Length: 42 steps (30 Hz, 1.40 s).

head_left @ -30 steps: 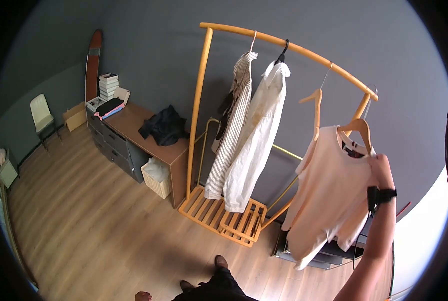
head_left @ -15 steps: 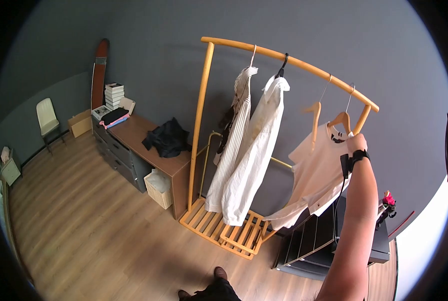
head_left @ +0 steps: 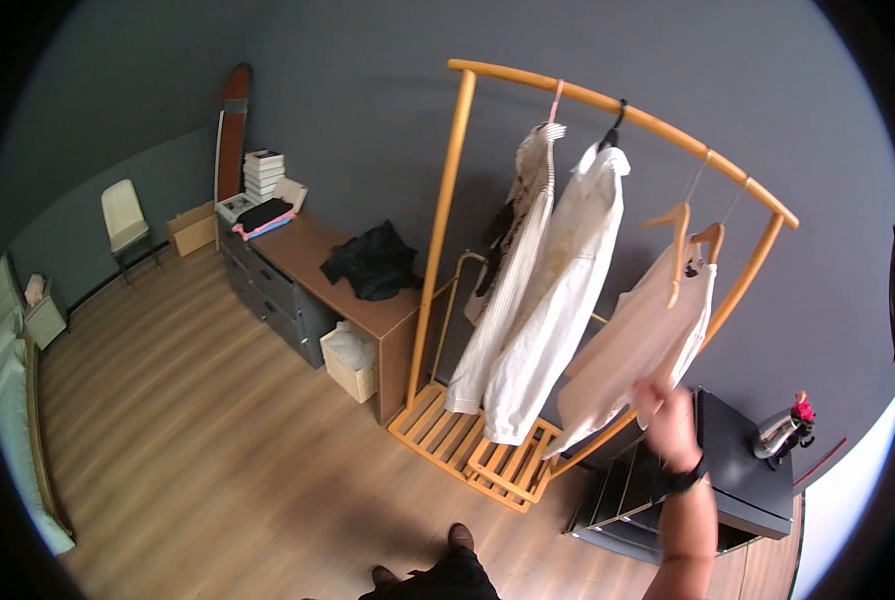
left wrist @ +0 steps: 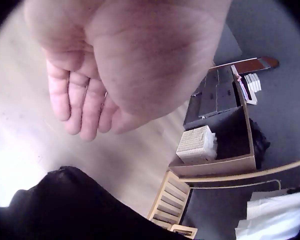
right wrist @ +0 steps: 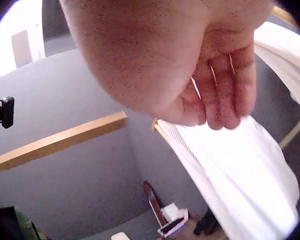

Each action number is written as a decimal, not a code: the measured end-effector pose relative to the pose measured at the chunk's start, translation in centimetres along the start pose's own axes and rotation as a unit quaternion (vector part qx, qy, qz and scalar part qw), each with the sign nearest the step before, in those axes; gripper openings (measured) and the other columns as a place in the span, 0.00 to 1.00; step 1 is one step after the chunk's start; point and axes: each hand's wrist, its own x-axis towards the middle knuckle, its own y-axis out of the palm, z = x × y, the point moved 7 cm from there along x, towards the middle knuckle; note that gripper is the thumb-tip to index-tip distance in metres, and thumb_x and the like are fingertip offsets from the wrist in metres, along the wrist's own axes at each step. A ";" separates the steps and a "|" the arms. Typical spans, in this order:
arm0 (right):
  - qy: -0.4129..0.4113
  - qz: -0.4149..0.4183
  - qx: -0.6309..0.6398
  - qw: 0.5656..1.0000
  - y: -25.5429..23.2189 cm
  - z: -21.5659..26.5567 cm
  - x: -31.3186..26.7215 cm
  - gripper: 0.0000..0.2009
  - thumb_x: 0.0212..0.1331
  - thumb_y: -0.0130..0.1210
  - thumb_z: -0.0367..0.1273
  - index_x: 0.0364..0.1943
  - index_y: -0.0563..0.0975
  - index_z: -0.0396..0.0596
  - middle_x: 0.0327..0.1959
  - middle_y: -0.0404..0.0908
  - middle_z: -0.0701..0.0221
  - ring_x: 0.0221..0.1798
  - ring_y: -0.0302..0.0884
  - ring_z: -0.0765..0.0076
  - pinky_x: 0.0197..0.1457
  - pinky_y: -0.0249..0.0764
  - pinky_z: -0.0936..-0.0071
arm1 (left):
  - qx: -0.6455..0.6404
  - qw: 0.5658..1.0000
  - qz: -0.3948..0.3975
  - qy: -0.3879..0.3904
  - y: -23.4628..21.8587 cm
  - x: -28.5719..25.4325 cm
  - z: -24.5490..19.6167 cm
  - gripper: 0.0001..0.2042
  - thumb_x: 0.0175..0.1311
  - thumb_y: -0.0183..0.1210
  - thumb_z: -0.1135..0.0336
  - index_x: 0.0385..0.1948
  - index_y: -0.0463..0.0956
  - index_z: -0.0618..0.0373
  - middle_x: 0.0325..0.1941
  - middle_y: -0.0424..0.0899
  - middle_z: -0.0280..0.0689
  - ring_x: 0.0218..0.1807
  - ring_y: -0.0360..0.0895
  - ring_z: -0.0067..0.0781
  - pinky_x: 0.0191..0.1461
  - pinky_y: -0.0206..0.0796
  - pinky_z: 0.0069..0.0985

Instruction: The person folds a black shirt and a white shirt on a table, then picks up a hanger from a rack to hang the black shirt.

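Observation:
A pale pink T-shirt hangs by a wooden hanger from the rail of the wooden clothes rack, near its right end. Just left of that hanger, a bare wooden hanger overlaps the T-shirt. My right hand, blurred, is low in front of the T-shirt's hem; in the right wrist view its fingers are loosely bent with nothing between them. Down at my side, my left hand hangs relaxed and holds nothing. A white shirt and a striped shirt hang further left.
Behind the right forearm stands a black cabinet bearing a silver vase with a red flower. Left of the rack is a brown desk with dark cloth on it and a woven basket below. A bed lies far left.
My right hand carried the hanger with the pink T-shirt to the rail, let go, and dropped lower. The T-shirt now hangs from the rack, and the head view has turned somewhat right.

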 end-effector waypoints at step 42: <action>0.467 0.539 0.229 0.662 57.7 -14.6 -18.9 0.11 0.66 0.47 0.30 0.32 0.80 0.41 0.29 0.84 0.68 0.28 0.81 0.72 0.32 0.78 0.73 | -0.165 0.889 0.104 -0.414 -14.1 19.5 2.1 0.13 0.65 0.52 0.60 0.33 0.85 0.56 0.33 0.89 0.37 0.33 0.85 0.33 0.42 0.76 0.31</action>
